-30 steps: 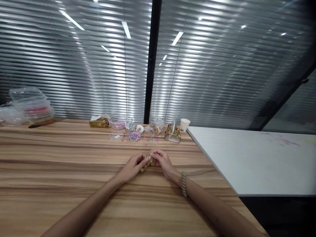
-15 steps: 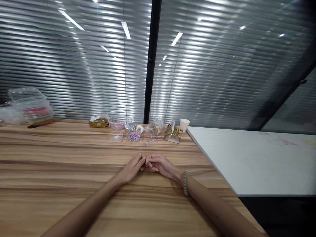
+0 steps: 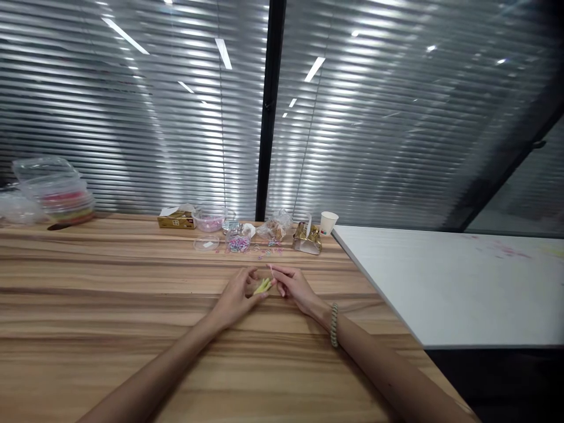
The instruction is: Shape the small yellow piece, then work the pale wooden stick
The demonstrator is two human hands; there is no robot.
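Note:
Between my two hands is a small yellow-green piece [image 3: 263, 286] with finger-like prongs; its exact kind is too small to make out. My left hand [image 3: 235, 296] curves around it, the thumb along its near side and the fingers on its far left. My right hand [image 3: 297, 289] is closed in a pinch at the piece's right end. From those fingertips a thin pale pink strip [image 3: 271, 271] sticks up. A braided green band [image 3: 333, 325] circles my right wrist.
Toward the back stand a gold box [image 3: 176, 220], a tub of small colourful pieces [image 3: 238, 242], a round lid [image 3: 206, 243], a crumpled clear bag [image 3: 277, 225], a torn gold wrapper [image 3: 307, 238] and a paper cup [image 3: 328, 222]. Stacked plastic containers [image 3: 66, 197] are at far left.
My hands have moved slightly apart and the left has opened its curve, so the yellow-green piece now shows more fully. The pale pink strip has come into view at my right fingertips.

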